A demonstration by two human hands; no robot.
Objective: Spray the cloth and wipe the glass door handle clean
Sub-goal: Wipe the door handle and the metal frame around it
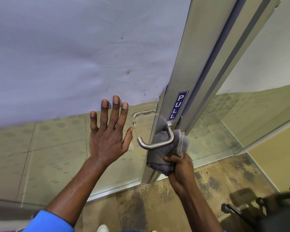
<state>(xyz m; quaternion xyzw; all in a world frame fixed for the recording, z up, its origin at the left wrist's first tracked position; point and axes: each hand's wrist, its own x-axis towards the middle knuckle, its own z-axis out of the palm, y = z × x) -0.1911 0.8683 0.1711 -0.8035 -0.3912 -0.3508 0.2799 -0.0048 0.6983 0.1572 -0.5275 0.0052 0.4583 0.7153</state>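
While the left hand [108,131] is spread open at centre frame, the cloth [164,153] is gripped by the right hand [179,166] behind the nearby handle [155,144], lying crosswise.

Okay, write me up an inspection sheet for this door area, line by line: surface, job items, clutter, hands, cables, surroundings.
Surface: glass door with a metal frame; upper pane covered by a lilac sheet with a few brown spots.
Job's things: steel lever handle on the frame; grey cloth bunched behind and under it, touching it. No spray bottle in view.
Clutter: nothing seen.
Hands: left hand open, fingers spread, at the glass; contact cannot be told. Right hand gripping the cloth from below.
Cables: nothing seen.
Surroundings: blue PULL sticker above the handle; mottled brown carpet; wheeled chair base at lower right.
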